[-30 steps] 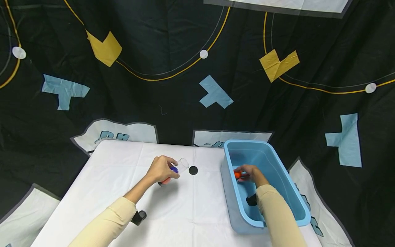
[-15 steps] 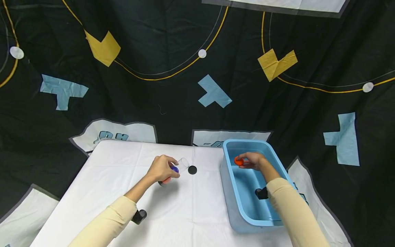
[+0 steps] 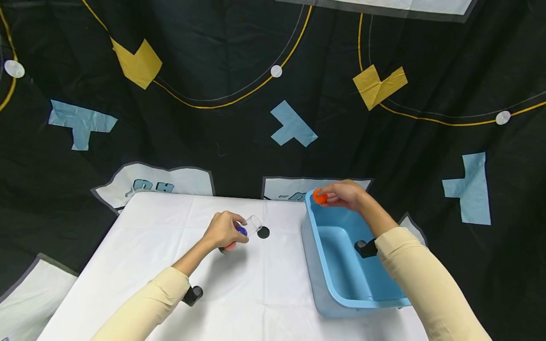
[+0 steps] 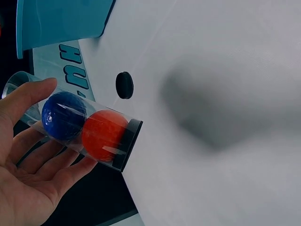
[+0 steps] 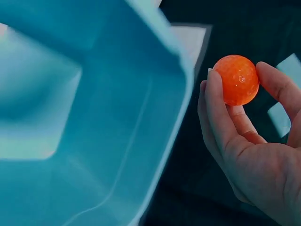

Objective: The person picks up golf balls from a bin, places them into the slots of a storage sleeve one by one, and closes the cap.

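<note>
My left hand [image 3: 225,230] grips a clear tube [image 4: 30,113] above the white table, its open end tilted up toward the bin. Inside the tube a blue ball [image 4: 64,116] lies against a red-orange ball [image 4: 104,135], which rests by the black cap [image 4: 128,146] closing the lower end. My right hand [image 3: 344,195] pinches an orange ball [image 5: 236,80] between thumb and fingers, at the far rim of the blue bin [image 3: 317,265]. In the right wrist view that ball is apart from the bin's wall.
A loose black cap [image 3: 263,232] lies on the white table [image 3: 230,293], just right of the tube. The bin stands at the table's right side. A black cloth [image 3: 222,142] with taped shapes hangs behind the table.
My right hand has lifted the orange ball from inside the bin, up and away to the far rim. The left hand and its tube have stayed nearly still.
</note>
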{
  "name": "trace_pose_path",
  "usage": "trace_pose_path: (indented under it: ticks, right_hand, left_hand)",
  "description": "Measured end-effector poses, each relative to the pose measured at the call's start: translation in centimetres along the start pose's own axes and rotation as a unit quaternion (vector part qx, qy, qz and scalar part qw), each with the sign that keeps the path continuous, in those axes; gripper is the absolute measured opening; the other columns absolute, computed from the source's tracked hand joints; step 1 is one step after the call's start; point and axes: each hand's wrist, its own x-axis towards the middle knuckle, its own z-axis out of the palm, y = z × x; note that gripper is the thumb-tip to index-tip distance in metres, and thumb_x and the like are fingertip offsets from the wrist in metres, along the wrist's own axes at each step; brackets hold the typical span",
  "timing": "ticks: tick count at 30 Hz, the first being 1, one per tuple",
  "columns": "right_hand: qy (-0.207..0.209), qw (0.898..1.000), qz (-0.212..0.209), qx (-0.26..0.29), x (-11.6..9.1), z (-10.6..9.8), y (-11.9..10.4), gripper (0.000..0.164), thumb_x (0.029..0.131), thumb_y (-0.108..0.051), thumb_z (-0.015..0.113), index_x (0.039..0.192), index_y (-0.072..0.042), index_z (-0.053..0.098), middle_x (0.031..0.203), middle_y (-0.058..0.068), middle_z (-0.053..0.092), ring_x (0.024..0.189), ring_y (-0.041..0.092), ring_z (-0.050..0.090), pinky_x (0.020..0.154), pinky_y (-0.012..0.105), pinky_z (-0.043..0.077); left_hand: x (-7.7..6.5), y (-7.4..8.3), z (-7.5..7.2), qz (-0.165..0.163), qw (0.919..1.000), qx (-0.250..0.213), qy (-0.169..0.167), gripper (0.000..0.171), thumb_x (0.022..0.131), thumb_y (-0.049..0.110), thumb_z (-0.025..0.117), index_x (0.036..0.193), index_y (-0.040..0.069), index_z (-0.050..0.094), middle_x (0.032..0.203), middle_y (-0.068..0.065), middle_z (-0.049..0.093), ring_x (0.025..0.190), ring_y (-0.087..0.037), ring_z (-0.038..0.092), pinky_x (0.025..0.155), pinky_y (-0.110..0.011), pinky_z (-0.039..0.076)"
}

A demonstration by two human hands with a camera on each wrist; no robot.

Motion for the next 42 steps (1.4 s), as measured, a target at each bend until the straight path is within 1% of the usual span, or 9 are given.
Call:
trace_pose_path:
  ticks: [3,5,10,17,23,29,32,36,42]
  right_hand:
    - [-0.016,1.0,-0.016,-0.01,-0.3,1.0,-1.2,0.043,0.099,-0.021,0.065,0.134,0.004,0.058,0.137,0.024,0.058,0.114,0.034,0.067,0.089,0.03,0.058]
    - [-0.028,0.999,-0.019,-0.005,-0.4,1.9,-1.9,0.042,0.099,-0.019,0.065,0.133,0.005,0.059,0.137,0.024,0.059,0.116,0.036,0.066,0.094,0.035,0.057]
    - [-0.044,0.999,-0.003,0.004,0.1,4.7,-2.7,0.038,0.096,-0.015,0.068,0.128,0.005,0.061,0.134,0.024,0.059,0.11,0.034,0.067,0.102,0.044,0.052]
    - [-0.041,0.999,-0.008,-0.015,0.5,8.3,-2.4,0.032,0.091,-0.013,0.074,0.118,0.004,0.068,0.123,0.021,0.066,0.096,0.03,0.072,0.094,0.04,0.057]
    - [-0.058,0.998,-0.009,-0.015,0.8,10.9,-2.5,0.03,0.088,-0.013,0.077,0.113,0.002,0.071,0.115,0.018,0.069,0.093,0.028,0.073,0.09,0.037,0.059]
    - [-0.072,0.997,-0.016,-0.01,0.9,12.2,-2.4,0.026,0.088,-0.012,0.076,0.11,0.002,0.072,0.112,0.017,0.07,0.093,0.029,0.073,0.088,0.036,0.06]
    - [-0.078,0.997,-0.013,-0.007,1.0,12.7,-2.0,0.025,0.088,-0.012,0.076,0.108,0.002,0.072,0.112,0.017,0.07,0.091,0.029,0.073,0.088,0.037,0.06]
    - [-0.081,0.997,-0.015,-0.004,1.1,13.1,-1.6,0.024,0.088,-0.012,0.075,0.108,0.002,0.073,0.111,0.016,0.071,0.088,0.027,0.073,0.089,0.038,0.06]
    - [-0.084,0.996,-0.015,0.001,1.1,13.4,-1.6,0.025,0.088,-0.012,0.075,0.109,0.002,0.073,0.111,0.016,0.071,0.09,0.027,0.072,0.091,0.039,0.059]
  left_hand:
    - [0.1,0.2,0.0,0.002,1.0,0.004,0.001,0.043,0.064,0.018,0.093,0.103,0.008,0.079,0.09,-0.009,0.079,0.081,-0.018,0.072,0.067,-0.027,0.056]
    - [0.1,0.4,0.0,0.003,1.0,0.004,-0.001,0.042,0.065,0.018,0.093,0.103,0.009,0.08,0.09,-0.009,0.079,0.082,-0.018,0.071,0.067,-0.027,0.056]
    - [0.3,0.9,0.1,0.006,0.9999,0.009,-0.002,0.04,0.065,0.019,0.093,0.102,0.011,0.08,0.092,-0.008,0.079,0.085,-0.02,0.07,0.069,-0.028,0.056]
    - [0.5,1.7,0.3,0.017,0.9997,0.016,-0.006,0.041,0.065,0.02,0.093,0.102,0.011,0.08,0.09,-0.008,0.079,0.088,-0.021,0.071,0.072,-0.029,0.056]
    - [0.5,1.9,0.4,0.013,0.9997,0.019,-0.007,0.04,0.064,0.021,0.093,0.101,0.012,0.081,0.089,-0.006,0.079,0.086,-0.019,0.07,0.07,-0.027,0.055]
    - [0.3,2.0,0.4,0.014,0.9998,0.015,-0.005,0.041,0.065,0.022,0.093,0.102,0.01,0.08,0.09,-0.008,0.079,0.086,-0.021,0.07,0.067,-0.028,0.055]
    - [0.3,2.1,0.5,0.011,0.9998,0.014,-0.006,0.04,0.065,0.022,0.093,0.102,0.011,0.081,0.091,-0.007,0.079,0.086,-0.021,0.07,0.068,-0.027,0.055]
    - [0.4,2.3,0.7,0.009,0.9998,0.013,-0.008,0.038,0.067,0.022,0.093,0.101,0.013,0.08,0.091,-0.008,0.079,0.084,-0.02,0.07,0.068,-0.027,0.056]
    - [0.4,2.6,0.6,0.006,0.9999,0.012,-0.01,0.037,0.067,0.021,0.093,0.101,0.013,0.08,0.091,-0.008,0.079,0.081,-0.019,0.07,0.067,-0.027,0.057]
